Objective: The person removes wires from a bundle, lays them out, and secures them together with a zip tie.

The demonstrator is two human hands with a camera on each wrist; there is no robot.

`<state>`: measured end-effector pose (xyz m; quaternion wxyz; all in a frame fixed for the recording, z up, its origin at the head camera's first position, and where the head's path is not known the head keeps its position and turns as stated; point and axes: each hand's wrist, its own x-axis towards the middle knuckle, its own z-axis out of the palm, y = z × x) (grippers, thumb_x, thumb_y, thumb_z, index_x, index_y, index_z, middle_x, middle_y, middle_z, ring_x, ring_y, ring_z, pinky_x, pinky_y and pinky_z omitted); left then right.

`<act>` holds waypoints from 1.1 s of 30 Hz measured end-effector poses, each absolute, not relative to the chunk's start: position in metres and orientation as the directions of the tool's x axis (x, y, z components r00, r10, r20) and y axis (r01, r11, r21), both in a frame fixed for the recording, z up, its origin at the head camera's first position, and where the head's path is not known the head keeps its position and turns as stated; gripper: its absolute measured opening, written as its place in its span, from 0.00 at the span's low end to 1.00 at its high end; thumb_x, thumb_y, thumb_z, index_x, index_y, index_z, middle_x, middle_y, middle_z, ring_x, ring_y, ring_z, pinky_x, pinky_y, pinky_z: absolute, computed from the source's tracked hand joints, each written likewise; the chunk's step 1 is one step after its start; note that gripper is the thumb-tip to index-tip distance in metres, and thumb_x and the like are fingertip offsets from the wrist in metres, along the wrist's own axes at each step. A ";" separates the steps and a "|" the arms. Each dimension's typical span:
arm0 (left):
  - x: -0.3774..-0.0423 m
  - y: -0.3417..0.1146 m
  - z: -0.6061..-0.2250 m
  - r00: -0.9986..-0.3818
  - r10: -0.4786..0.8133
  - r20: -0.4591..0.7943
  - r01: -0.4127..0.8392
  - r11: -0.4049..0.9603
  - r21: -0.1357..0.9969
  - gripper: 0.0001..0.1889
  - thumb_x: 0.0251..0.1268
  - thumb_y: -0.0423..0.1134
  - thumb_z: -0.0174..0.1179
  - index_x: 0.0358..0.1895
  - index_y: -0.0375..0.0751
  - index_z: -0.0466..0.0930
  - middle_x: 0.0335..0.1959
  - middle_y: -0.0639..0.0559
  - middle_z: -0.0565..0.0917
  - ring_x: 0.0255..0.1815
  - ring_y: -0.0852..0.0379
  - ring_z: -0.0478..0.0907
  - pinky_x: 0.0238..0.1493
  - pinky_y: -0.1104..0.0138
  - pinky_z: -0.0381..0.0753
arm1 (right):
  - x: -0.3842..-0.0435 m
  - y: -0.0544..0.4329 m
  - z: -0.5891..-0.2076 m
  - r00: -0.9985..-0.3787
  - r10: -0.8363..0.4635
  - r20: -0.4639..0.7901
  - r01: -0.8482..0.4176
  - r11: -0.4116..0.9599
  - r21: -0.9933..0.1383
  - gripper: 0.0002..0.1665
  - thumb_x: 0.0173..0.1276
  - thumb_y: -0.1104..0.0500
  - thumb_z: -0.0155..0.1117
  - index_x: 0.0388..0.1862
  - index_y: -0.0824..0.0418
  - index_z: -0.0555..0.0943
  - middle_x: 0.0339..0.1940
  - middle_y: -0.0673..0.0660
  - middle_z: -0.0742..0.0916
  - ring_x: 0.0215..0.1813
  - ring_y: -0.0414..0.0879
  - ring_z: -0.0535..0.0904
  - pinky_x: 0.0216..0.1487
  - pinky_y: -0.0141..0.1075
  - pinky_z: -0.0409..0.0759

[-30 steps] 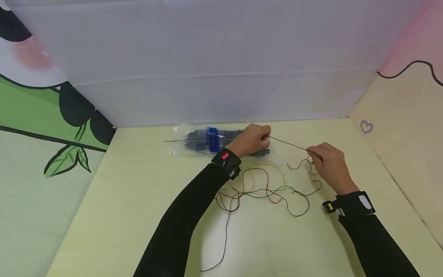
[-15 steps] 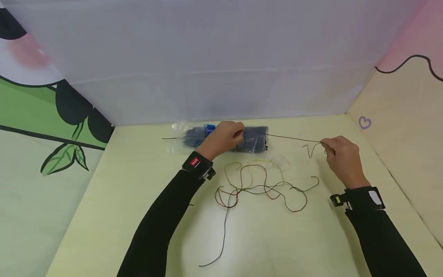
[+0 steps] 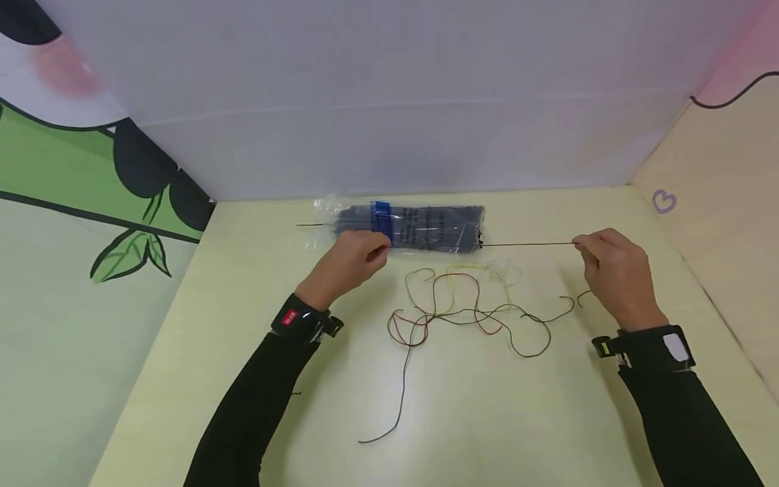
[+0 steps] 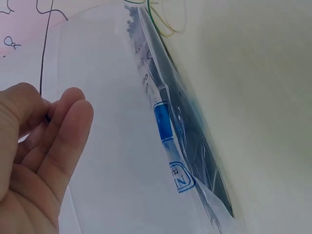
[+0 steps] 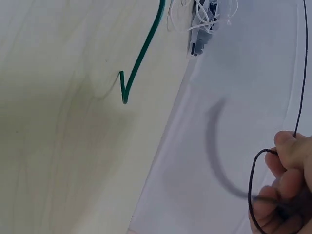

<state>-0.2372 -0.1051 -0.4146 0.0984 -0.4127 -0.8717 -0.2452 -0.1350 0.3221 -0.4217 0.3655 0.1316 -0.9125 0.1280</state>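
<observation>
A thin dark cord [image 3: 526, 243] is stretched straight between my two hands. My left hand [image 3: 349, 267] pinches one part of it between thumb and forefinger, just in front of a clear plastic bag. At the far side my right hand [image 3: 623, 277] pinches the cord's other part. In the right wrist view a loop of the dark cord [image 5: 251, 180] hangs from the right fingers. The left wrist view shows the dark cord [image 4: 44, 58] leading up from the left fingertips. Part of the cord passes in front of the bag in the head view.
The clear bag [image 3: 450, 228], full of dark thin pieces with a blue band, lies along the back of the table [image 3: 487, 419]. A tangle of red, yellow and dark green cords [image 3: 438, 315] lies in the middle. A white backdrop [image 3: 389, 149] rises behind.
My left hand has slid left along the cord, from the bag's right end to its left part. My right hand has moved right, and the span between them is longer and straighter.
</observation>
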 end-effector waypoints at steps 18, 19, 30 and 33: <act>-0.176 -0.191 -0.447 -0.759 0.609 0.231 0.644 0.650 0.403 0.08 0.66 0.31 0.57 0.33 0.46 0.83 0.25 0.60 0.79 0.26 0.65 0.69 0.31 0.71 0.73 | -0.063 0.350 -0.441 -0.860 -0.143 0.489 -0.245 0.958 -0.151 0.18 0.50 0.78 0.68 0.41 0.67 0.85 0.34 0.65 0.88 0.32 0.58 0.84 0.25 0.35 0.75; -0.175 -0.193 -0.449 -0.751 0.623 0.218 0.651 0.642 0.405 0.07 0.65 0.30 0.58 0.35 0.45 0.84 0.26 0.60 0.80 0.27 0.65 0.71 0.32 0.71 0.75 | -0.061 0.351 -0.442 -0.870 -0.151 0.469 -0.258 0.950 -0.174 0.19 0.49 0.79 0.69 0.42 0.68 0.85 0.34 0.65 0.88 0.33 0.58 0.84 0.29 0.30 0.76; -0.168 -0.180 -0.467 -0.720 0.692 0.054 0.662 0.662 0.352 0.09 0.59 0.29 0.60 0.30 0.50 0.85 0.27 0.63 0.80 0.31 0.66 0.73 0.35 0.72 0.76 | -0.067 0.335 -0.457 -0.944 -0.219 0.245 -0.274 0.936 -0.222 0.12 0.56 0.71 0.70 0.41 0.64 0.86 0.33 0.57 0.89 0.37 0.53 0.85 0.39 0.49 0.82; -0.164 -0.173 -0.468 -0.719 0.695 0.011 0.655 0.672 0.346 0.10 0.59 0.29 0.59 0.32 0.51 0.85 0.28 0.62 0.79 0.32 0.66 0.72 0.36 0.72 0.76 | -0.069 0.329 -0.456 -0.956 -0.233 0.181 -0.269 0.940 -0.211 0.12 0.58 0.69 0.69 0.42 0.65 0.86 0.32 0.56 0.88 0.34 0.49 0.82 0.36 0.46 0.81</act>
